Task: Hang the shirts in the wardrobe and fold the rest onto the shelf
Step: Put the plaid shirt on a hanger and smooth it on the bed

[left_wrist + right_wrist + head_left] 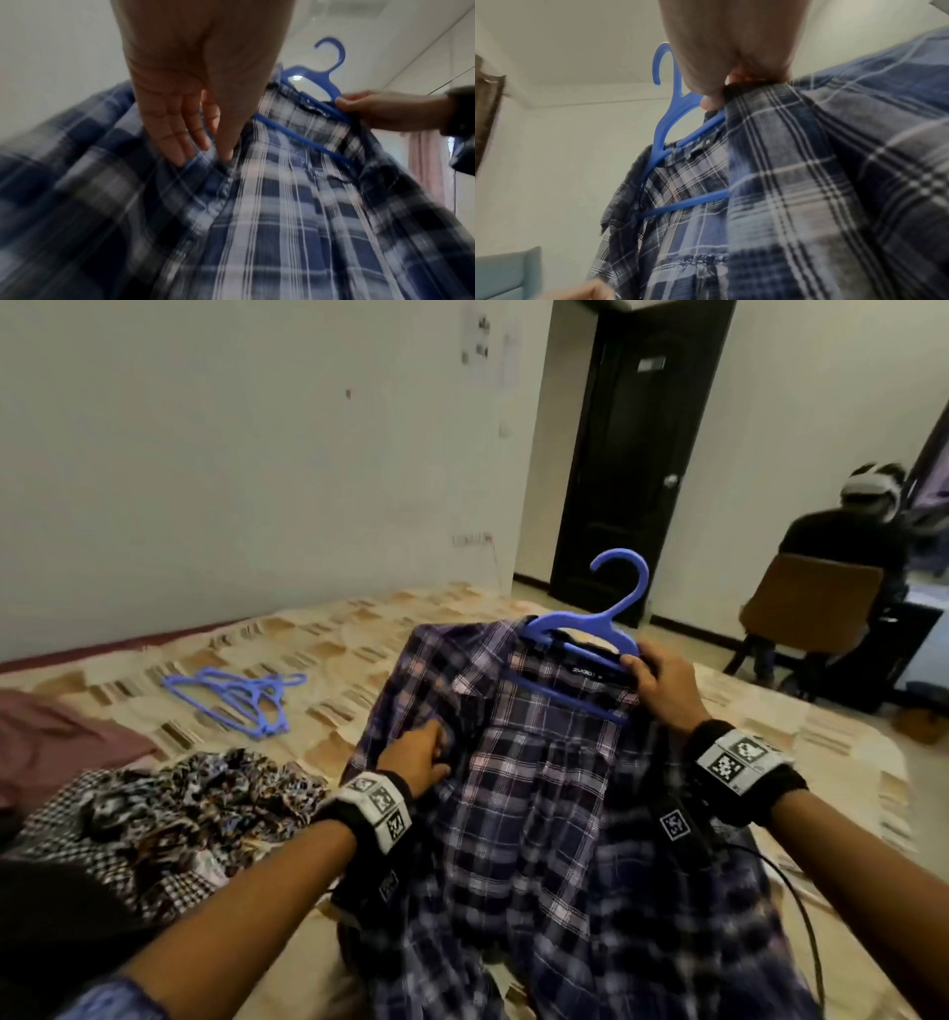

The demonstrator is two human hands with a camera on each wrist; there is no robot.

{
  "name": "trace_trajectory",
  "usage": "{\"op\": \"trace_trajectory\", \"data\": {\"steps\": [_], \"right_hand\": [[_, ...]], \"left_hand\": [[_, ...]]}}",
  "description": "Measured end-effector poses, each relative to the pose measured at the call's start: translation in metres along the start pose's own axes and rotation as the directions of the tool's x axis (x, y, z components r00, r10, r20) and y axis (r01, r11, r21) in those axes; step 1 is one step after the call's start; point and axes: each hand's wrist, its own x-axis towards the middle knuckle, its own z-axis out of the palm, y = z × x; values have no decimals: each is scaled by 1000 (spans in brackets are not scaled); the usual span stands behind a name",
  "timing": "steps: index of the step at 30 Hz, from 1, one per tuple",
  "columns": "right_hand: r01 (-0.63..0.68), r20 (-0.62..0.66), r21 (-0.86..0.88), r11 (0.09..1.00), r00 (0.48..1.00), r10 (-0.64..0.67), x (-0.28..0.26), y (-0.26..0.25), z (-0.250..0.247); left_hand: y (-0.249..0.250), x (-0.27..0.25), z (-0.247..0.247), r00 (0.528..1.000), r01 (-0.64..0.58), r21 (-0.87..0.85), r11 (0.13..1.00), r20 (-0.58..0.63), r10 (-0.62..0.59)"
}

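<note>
The blue checked shirt (534,793) lies open on the bed (339,634), with a blue hanger (590,629) tucked in at its collar. The right hand (662,685) pinches the hanger's shoulder and the collar together. The left hand (418,757) rests on the shirt's front edge, its fingers (177,140) straight and side by side. At 9 o'clock sits a heap of patterned clothes (169,809). At 10 o'clock lie spare blue hangers (236,698). At 2 o'clock a person sits on a chair (811,608) beside a dark door (631,454).
</note>
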Motion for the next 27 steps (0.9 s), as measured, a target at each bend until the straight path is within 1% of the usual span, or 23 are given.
{"op": "trace_trajectory", "data": {"steps": [1,3,6,10,13,15,18,20,22,24,25,27], "right_hand": [[-37,21,5,999,999,37,1,21,13],[-116,83,6,993,990,115,0,67,38],[-216,175,-21,976,961,216,-3,133,76],[-360,194,-96,928,907,373,-13,205,125],[-450,214,-168,877,852,478,-24,247,156],[-471,261,-238,850,812,522,-29,259,168],[-442,384,-282,851,761,523,-33,260,169],[-437,408,-274,856,754,515,-37,252,158],[-428,411,-245,870,766,494,-44,239,137],[-401,450,-261,878,754,479,-56,228,110],[-381,491,-290,878,728,478,-63,223,97],[-373,583,-323,870,646,493,-84,213,77]], "left_hand": [[-12,7,26,996,55,34,998,68,-57],[-33,20,71,975,133,100,986,165,-148],[-59,41,127,931,173,218,960,282,-232],[-83,63,174,866,225,311,924,371,-336],[-93,74,195,845,221,355,908,395,-360],[-95,76,203,841,212,393,895,393,-372],[-92,75,204,839,207,424,882,387,-383],[-89,73,202,854,214,415,884,360,-376],[-84,68,199,870,236,406,883,317,-378],[-76,64,195,883,252,415,874,272,-383],[-72,62,192,886,264,411,873,253,-388],[-62,59,182,891,294,370,881,227,-392]]}}
